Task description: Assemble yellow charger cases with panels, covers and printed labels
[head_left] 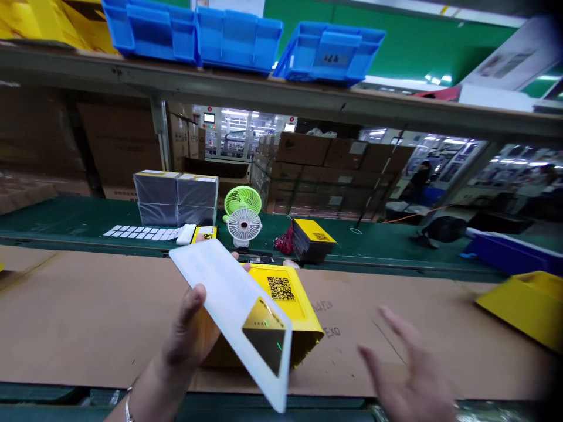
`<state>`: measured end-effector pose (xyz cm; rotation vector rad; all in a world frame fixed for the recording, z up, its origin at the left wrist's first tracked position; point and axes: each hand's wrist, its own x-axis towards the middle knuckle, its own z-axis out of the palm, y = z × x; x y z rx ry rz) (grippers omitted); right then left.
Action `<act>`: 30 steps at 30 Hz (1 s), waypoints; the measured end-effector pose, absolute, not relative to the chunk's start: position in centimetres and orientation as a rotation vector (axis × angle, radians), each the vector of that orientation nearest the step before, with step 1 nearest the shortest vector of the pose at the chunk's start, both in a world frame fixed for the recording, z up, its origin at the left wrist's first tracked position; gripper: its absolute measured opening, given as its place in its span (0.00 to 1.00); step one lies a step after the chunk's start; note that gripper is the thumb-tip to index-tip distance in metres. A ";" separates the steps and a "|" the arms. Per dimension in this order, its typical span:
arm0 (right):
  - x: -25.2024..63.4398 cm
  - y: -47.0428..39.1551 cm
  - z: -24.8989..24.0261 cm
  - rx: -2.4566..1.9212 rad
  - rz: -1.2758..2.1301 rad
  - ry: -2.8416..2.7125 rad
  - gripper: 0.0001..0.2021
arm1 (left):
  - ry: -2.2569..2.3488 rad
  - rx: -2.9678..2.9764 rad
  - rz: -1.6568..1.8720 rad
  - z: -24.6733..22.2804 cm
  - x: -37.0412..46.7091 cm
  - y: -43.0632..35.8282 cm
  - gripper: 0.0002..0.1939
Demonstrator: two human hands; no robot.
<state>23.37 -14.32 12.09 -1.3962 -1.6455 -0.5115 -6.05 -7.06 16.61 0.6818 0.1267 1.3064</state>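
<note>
A white flat panel (220, 287) with a glossy window near its lower right end is held up at a tilt by my left hand (191, 328), thumb on its near edge and fingertips showing past the far edge. Behind and partly under it, a yellow box (305, 299) with a QR code on top stands on the brown cardboard (109, 328). To the right, my right hand (409, 369) hovers over the cardboard, blurred, fingers apart and nothing between them.
A green fan (243, 201) and a white fan (244, 225) stand behind, beside wrapped grey boxes (176, 199) and a yellow-topped stack (313, 239). Blue bins (240, 41) line the shelf overhead. A yellow bin (525, 308) sits at right. A person (421, 179) is far off.
</note>
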 end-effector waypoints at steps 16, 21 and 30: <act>15.6 -9.5 17.0 -1.154 0.896 -1.458 0.32 | 1.148 2.728 0.779 19.1 -8.1 -4.6 0.40; 17.8 -8.2 14.6 -1.501 0.346 -1.817 0.25 | 1.164 2.493 0.630 17.6 -8.0 -2.2 0.40; 20.9 -7.3 12.3 -1.444 0.555 -1.782 0.22 | 1.144 2.394 0.581 17.4 -6.8 -1.8 0.43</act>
